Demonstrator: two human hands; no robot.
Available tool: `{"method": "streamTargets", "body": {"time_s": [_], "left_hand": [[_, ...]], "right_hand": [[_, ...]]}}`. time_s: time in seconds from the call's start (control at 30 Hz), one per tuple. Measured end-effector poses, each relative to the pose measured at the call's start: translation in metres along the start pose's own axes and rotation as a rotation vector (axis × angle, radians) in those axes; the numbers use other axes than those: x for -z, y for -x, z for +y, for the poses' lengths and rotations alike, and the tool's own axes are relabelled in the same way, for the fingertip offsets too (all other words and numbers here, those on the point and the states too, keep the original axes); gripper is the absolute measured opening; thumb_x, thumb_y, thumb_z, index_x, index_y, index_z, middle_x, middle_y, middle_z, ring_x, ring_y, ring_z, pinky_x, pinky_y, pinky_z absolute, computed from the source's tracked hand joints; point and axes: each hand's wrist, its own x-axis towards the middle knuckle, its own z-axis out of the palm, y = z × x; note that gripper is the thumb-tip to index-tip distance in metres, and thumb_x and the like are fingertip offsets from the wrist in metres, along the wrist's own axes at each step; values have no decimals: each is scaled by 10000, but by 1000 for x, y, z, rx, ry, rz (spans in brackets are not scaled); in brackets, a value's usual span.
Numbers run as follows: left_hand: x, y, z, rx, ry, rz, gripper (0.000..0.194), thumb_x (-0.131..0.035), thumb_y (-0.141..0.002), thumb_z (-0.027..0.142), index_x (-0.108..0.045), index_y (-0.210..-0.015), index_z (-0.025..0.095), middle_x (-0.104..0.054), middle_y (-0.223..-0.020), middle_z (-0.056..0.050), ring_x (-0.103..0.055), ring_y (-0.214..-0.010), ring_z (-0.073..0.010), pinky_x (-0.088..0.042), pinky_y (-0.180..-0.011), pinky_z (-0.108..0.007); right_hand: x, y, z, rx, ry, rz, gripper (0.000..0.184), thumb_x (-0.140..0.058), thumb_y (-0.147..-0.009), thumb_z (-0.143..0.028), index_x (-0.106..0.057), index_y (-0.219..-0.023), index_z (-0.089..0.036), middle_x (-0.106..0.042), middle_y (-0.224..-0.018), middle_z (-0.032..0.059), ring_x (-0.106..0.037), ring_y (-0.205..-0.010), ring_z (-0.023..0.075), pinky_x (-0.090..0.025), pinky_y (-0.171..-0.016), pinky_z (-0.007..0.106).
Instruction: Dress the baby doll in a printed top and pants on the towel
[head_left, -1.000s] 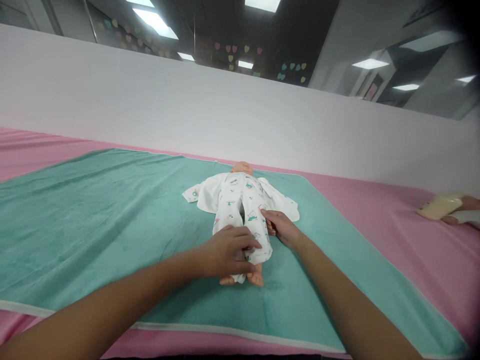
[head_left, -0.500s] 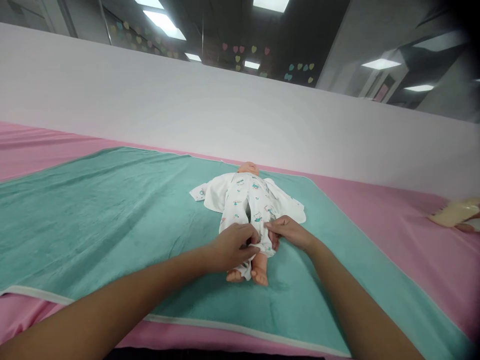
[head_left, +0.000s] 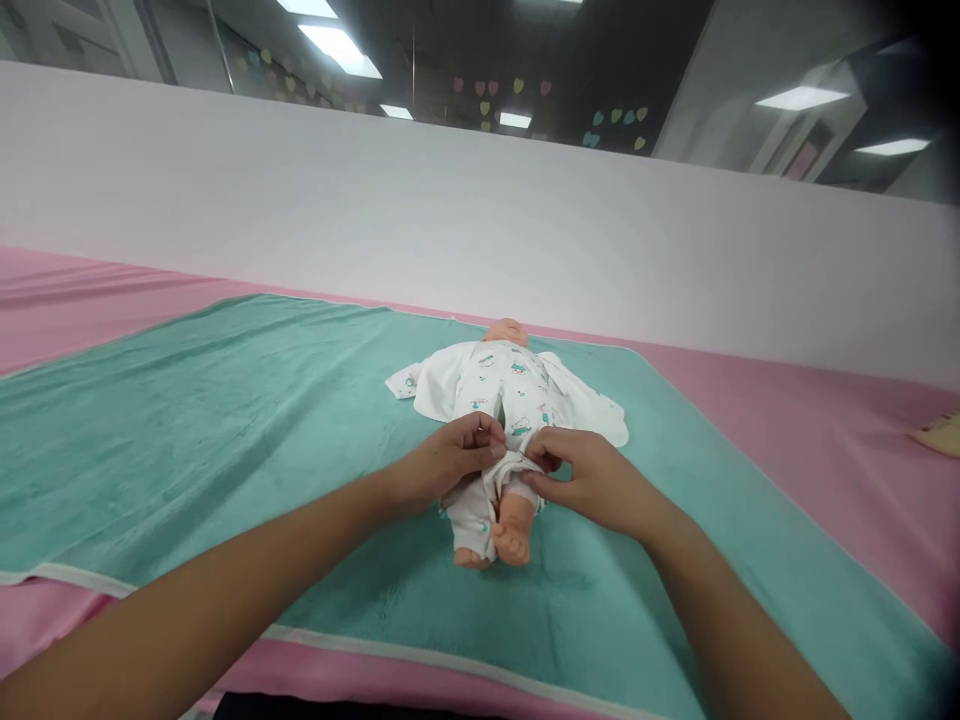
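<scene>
A baby doll lies on its back on a teal blanket, its head at the far end and its bare feet toward me. It wears a white baby outfit with small teal and pink prints, sleeves spread to both sides. My left hand pinches the fabric at the inner edge of the leg on the right. My right hand grips the same trouser leg from its outer side, near the knee. Cloth is bunched between the hands, and the lower leg and foot show below it.
Under the blanket spreads a pink sheet. A low white wall runs behind, topped by glass with heart stickers. A pale yellow object is cut off at the right edge.
My right hand has moved from the leg's outer side onto the cuff fabric. My left hand has shifted up and left. The cloth on that leg is bunched higher, and the foot has turned inward.
</scene>
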Motion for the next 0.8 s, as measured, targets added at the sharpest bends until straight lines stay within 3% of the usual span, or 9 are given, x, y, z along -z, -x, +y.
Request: {"method": "streamTargets", "body": {"time_s": [0.27, 0.4, 0.57, 0.7, 0.8], "left_hand": [[1, 1, 5, 38, 48, -42, 177, -612, -832, 297, -517, -896, 163, -482, -753, 16, -427, -639, -73, -308, -557, -192], [0, 3, 4, 28, 26, -44, 199, -621, -821, 316, -529, -903, 160, -495, -781, 7, -437, -643, -74, -320, -559, -195], [-5, 4, 1, -18, -15, -38, 191, -613, -822, 321, -529, -890, 164, -503, -782, 11, -452, -671, -82, -343, -590, -202], [-6, 4, 0, -43, -55, 3, 187, -613, -817, 316, -532, -882, 160, -500, -771, 11, -461, -680, -86, -361, -606, -203], [-5, 4, -1, -32, -7, 21, 207, -629, -803, 317, -529, -896, 162, -510, -795, 1, -493, -705, -99, -392, -633, -217]], "right_hand": [[10, 0, 6, -146, -274, -74, 183, -578, -806, -378, -634, -785, -205, -557, -730, -11, -477, -666, 120, -376, -600, 261], [13, 0, 9, -149, -423, -148, 228, -612, -789, -409, -639, -814, -184, -557, -729, 1, -479, -667, 114, -369, -576, 245], [13, 0, 15, -134, -555, -267, 232, -612, -791, -394, -591, -874, -179, -494, -667, -22, -393, -530, 71, -292, -449, 211], [7, -1, 10, -136, -505, -253, 266, -629, -771, -387, -573, -950, -199, -458, -698, -23, -412, -595, 91, -329, -481, 214], [-2, 0, -1, -116, -272, -168, 208, -651, -740, -344, -578, -892, -223, -471, -710, -29, -412, -628, 103, -333, -528, 231]]}}
